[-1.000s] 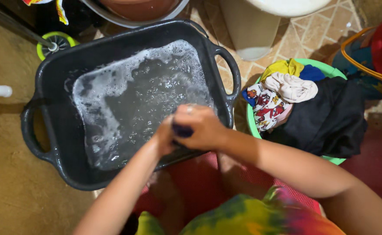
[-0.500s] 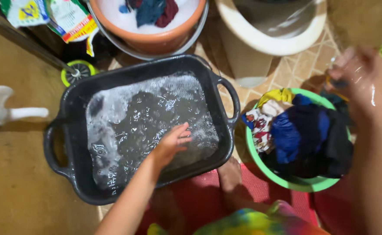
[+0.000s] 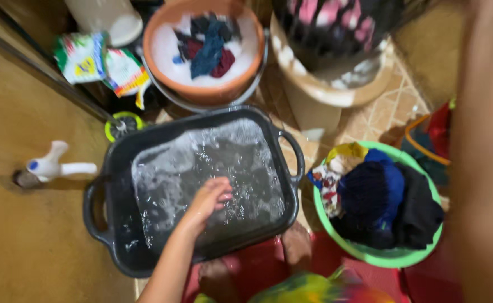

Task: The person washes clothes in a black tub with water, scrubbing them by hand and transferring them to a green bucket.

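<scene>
Left hand (image 3: 210, 196), fingers loosely spread, dips into soapy black tub (image 3: 111, 247); right hand unseen, its state untellable; wrung clothes fill green basin (image 3: 389, 257) lower right; more soak in orange basin (image 3: 201, 92).

Head camera looks steeply down

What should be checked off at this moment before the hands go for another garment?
1. Left hand free and over the soapy water in the black tub: ok.
2. Right hand in view: not ok, only a blurred forearm shows.
3. Tub holds water and suds: ok.
4. Green basin takes the wrung clothes: ok, piled high.
5. Orange basin has soaking clothes left: ok.
6. Garment in the tub water: cannot tell.
</scene>
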